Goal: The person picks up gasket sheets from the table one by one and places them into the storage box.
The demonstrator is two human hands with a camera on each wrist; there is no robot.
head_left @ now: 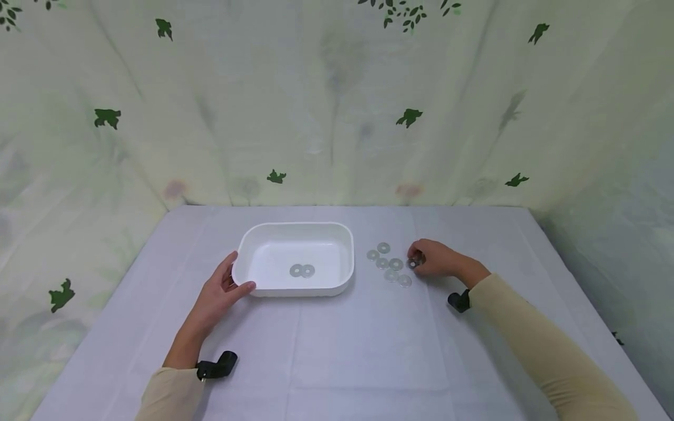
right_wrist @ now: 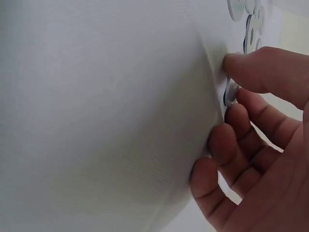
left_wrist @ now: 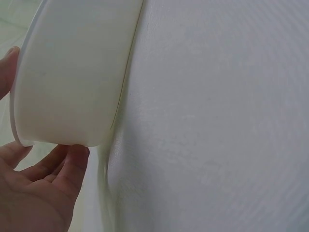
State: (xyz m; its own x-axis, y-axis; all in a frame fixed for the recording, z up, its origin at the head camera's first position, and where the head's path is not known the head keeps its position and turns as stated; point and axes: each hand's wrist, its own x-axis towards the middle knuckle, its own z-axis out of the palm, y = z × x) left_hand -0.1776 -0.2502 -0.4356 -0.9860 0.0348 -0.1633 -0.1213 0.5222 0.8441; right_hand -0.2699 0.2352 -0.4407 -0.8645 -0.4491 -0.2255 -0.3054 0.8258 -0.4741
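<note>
A white rectangular tray (head_left: 300, 292) with rounded corners sits on the table, two flat metal washers (head_left: 308, 271) side by side in it. My left hand (head_left: 217, 296) holds the tray's left end, thumb at the near corner of the rim. In the left wrist view its fingertips (left_wrist: 77, 153) touch the tray's outer wall. Right of the tray, my right hand (head_left: 442, 259) pinches a washer (right_wrist: 231, 91) at the tabletop, between thumb and curled fingers. Several more washers (head_left: 396, 264) lie loose just left of this hand, some touching or overlapping.
A white cloth (head_left: 337, 356) covers the table. Pale curtains (head_left: 316, 117) with green leaf and bird prints hang behind the table and along both sides. Each wrist wears a small black camera (head_left: 218, 365).
</note>
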